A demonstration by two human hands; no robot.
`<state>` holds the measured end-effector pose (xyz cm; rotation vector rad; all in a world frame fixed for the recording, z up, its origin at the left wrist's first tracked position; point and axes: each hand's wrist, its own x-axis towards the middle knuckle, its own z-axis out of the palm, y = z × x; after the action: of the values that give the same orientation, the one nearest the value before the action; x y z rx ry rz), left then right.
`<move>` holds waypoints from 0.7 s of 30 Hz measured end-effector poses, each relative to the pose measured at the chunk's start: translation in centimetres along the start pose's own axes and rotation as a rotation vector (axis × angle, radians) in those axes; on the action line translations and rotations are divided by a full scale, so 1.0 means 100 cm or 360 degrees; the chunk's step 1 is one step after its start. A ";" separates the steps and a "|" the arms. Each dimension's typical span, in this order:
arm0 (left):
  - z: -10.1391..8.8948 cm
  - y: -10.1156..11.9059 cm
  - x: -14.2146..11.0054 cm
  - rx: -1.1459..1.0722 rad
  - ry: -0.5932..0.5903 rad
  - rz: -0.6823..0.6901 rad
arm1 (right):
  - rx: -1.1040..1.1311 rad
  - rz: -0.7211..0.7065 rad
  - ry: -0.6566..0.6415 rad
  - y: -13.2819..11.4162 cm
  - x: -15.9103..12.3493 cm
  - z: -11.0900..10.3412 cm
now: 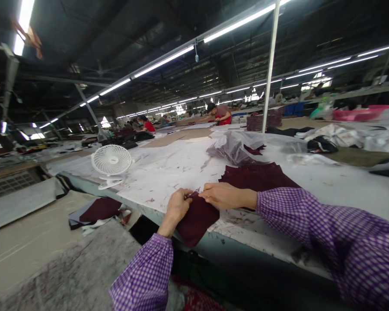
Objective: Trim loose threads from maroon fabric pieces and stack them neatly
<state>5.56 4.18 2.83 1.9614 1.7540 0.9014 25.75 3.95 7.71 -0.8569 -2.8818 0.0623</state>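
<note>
A dark maroon fabric piece [196, 220] lies over the near edge of the white cutting table [168, 168] and hangs down a little. My left hand [177, 206] pinches its upper left edge with the fingers closed. My right hand [223, 195] grips the top edge beside it, fingers curled on the cloth. Both sleeves are purple checked. Just behind my right hand sits a stack of maroon cut pieces [256, 175].
A white desk fan [111, 163] stands at the table's left corner. A clear plastic bag [235, 147] with dark cloth lies behind the stack. More maroon cloth [99, 210] rests on a lower grey surface at left. A metal pole [269, 69] rises behind. Other workers [221, 113] stand at far tables.
</note>
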 end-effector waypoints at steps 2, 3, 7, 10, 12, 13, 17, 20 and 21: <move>0.002 -0.002 -0.001 0.0043 0.0024 0.0026 | -0.0098 0.0064 -0.0002 0.007 0.003 0.007; 0.002 -0.003 -0.002 0.0048 0.0020 0.0051 | -0.0132 0.0070 0.0006 0.008 0.004 0.010; 0.001 -0.004 -0.005 0.0015 0.0015 0.0190 | -0.0232 0.0089 0.0047 0.007 0.005 0.016; -0.002 -0.002 -0.007 -0.0043 0.0024 0.0201 | -0.0236 0.0139 0.0013 0.002 0.004 0.013; -0.004 0.000 -0.008 -0.0117 0.0024 0.0174 | -0.0234 0.0156 -0.0006 0.000 0.003 0.010; -0.004 0.000 -0.008 -0.0161 0.0027 0.0158 | -0.0240 0.0156 -0.0013 -0.001 0.003 0.010; -0.002 -0.002 -0.007 -0.0283 0.0035 0.0115 | -0.0234 0.0174 0.0082 -0.002 0.005 0.011; 0.003 -0.004 -0.003 -0.0206 0.0078 0.0074 | -0.0196 0.0170 0.0196 -0.001 0.007 0.016; 0.005 -0.005 -0.002 -0.0157 0.0099 0.0068 | -0.0191 0.0166 0.0201 -0.001 0.007 0.017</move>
<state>5.51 4.09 2.15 1.9343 1.6730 1.0531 24.90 4.23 6.11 -0.9941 -2.7447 -0.1503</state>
